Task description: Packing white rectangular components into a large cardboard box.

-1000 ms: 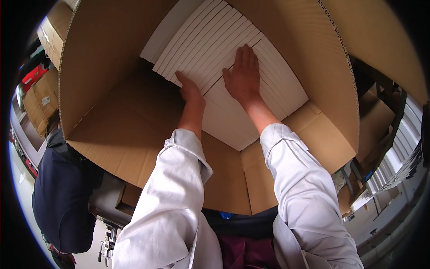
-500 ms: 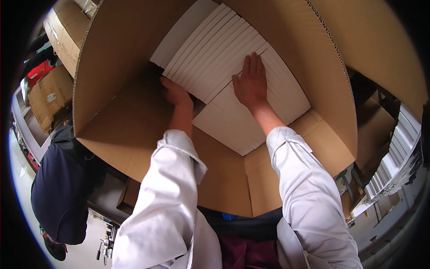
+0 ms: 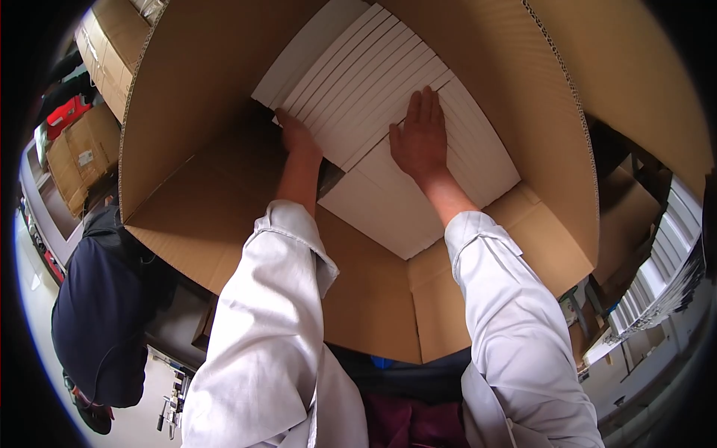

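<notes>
A large open brown cardboard box (image 3: pixel 216 97) surrounds both my hands. Inside it, flat white boxes (image 3: pixel 366 82) stand packed on edge in a tight row, with more white boxes (image 3: pixel 388 201) on the near side. My right hand (image 3: pixel 422 145) lies flat on top of the white boxes, its fingers stretched out and holding nothing. At the left end of the row, my left hand (image 3: pixel 301 142) touches the box ends with extended fingers; part of them is hidden. Beyond it, a white piece (image 3: pixel 299 63) leans at the row's far left side.
A dark gap lies along the carton's left inside wall. Outside at the left are other cartons (image 3: pixel 86 157), a red object (image 3: pixel 67 110) and a person's dark-clothed leg (image 3: pixel 101 306). A stack of white ribbed pieces (image 3: pixel 657 257) stands at the right.
My left hand has moved farther away and slightly right, against the ends of the white boxes. The row's left ends sit slightly farther right. My right hand has barely moved.
</notes>
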`<state>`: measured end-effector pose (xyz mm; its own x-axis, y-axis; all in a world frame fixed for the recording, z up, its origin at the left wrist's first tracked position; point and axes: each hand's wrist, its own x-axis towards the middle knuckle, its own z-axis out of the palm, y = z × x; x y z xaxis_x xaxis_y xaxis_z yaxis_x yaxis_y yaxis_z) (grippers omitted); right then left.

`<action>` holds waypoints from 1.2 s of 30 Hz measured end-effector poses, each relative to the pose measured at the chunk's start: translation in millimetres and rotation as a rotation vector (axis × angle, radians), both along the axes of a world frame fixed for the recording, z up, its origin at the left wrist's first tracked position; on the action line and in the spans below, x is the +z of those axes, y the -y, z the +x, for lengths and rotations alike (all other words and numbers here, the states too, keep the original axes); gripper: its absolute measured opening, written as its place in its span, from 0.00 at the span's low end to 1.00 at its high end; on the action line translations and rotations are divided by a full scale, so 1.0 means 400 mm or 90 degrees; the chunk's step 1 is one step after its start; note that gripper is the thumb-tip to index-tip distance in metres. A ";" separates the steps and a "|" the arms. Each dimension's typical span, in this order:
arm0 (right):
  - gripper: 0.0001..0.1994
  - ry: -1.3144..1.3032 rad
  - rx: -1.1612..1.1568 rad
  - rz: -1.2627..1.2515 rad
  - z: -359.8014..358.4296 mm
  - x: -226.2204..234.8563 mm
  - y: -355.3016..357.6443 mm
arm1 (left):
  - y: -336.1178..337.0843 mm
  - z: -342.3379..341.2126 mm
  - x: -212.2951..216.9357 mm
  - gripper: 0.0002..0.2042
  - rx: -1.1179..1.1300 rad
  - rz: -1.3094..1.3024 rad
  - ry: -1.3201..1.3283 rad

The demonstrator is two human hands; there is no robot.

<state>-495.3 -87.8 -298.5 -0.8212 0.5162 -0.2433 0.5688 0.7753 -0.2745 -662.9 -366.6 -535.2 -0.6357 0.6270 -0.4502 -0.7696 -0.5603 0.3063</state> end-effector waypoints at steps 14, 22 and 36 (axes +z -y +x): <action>0.38 -0.055 -0.032 -0.049 0.005 -0.002 -0.013 | -0.357 -0.077 0.530 0.37 0.889 1.971 1.428; 0.37 -0.022 -0.077 -0.068 0.027 0.045 -0.051 | -0.382 -0.118 0.515 0.44 1.254 1.708 1.343; 0.28 -0.014 -0.229 -0.325 0.216 0.363 -0.004 | -0.368 0.039 0.685 0.30 1.081 1.717 1.588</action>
